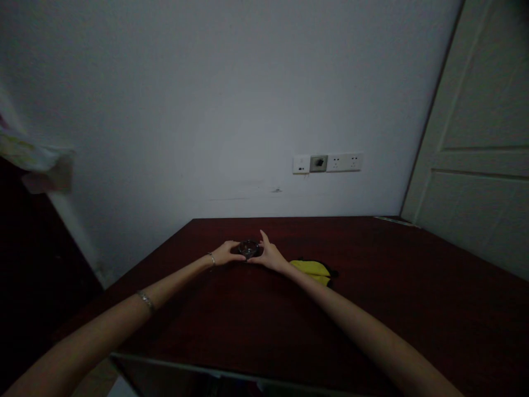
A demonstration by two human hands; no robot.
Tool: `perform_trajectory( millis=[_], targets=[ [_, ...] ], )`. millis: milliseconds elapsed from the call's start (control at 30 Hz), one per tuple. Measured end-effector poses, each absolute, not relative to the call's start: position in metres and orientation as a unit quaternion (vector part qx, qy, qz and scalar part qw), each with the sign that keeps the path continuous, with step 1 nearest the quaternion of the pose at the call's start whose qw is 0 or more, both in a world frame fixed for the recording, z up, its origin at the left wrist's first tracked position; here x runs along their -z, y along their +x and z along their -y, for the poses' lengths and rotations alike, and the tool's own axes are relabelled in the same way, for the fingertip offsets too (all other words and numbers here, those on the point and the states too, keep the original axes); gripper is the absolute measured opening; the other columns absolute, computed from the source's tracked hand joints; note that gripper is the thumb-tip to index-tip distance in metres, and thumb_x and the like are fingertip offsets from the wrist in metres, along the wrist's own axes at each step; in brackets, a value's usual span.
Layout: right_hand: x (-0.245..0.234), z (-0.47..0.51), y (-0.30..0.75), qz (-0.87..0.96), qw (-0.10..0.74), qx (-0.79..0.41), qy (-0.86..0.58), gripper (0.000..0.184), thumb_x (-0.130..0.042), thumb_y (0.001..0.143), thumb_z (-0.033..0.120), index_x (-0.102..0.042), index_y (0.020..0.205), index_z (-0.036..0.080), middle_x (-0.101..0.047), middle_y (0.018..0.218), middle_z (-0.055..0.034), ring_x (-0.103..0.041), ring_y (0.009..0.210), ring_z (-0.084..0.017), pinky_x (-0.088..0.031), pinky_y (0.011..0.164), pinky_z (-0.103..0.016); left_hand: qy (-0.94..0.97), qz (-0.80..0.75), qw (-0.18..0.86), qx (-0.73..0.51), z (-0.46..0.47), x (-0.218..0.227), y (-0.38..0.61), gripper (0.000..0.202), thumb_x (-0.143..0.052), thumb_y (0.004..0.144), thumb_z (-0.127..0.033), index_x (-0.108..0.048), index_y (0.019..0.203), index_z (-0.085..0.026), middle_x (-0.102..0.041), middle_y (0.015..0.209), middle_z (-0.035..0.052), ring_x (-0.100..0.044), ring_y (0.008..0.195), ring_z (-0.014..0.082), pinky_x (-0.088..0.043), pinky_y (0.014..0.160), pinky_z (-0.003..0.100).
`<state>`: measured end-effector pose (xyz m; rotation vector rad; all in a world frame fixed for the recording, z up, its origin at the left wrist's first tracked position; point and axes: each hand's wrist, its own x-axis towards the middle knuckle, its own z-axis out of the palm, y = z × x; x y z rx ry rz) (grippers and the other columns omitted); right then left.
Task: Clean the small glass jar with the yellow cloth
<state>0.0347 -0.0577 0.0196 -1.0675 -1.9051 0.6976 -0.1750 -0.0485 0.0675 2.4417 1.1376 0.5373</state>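
Observation:
A small round glass dish (248,249), shaped like an ashtray, is on the dark red-brown tabletop (256,320). My left hand (226,252) grips its left side, thumb toward the near rim and fingers at the far side. From the right, my right hand (270,256) holds the dish with its thumb along the near rim; one finger sticks up, off the glass. Just behind my right wrist lies a yellow pouch-like thing with black edging (312,268), partly covered by my forearm.
A pale wall (231,110) rises behind the table, with a row of sockets (327,163). To the right stands a white panelled door (475,149). Pale patterned cloth (28,151) hangs at the far left. A glass-like edge (185,365) runs along the table's near side.

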Motion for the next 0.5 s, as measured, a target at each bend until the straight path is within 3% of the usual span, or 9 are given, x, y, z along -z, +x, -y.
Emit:
perform_trajectory(
  millis=[500],
  targets=[
    [-0.013, 0.064, 0.033, 0.78, 0.386, -0.254, -0.423, 0.118, -0.075, 0.054, 0.044, 0.001, 0.14, 0.014, -0.059, 0.115, -0.0179, -0.047, 0.118, -0.026, -0.027, 0.102, -0.046, 0.857, -0.398, 0.248, -0.213, 0.052, -0.045, -0.178, 0.052, -0.065, 0.068, -0.042, -0.057, 0.112, -0.014, -0.063, 0.108, 0.0085, -0.057, 0.097, 0.022, -0.041, 0.087, 0.033]
  ],
)
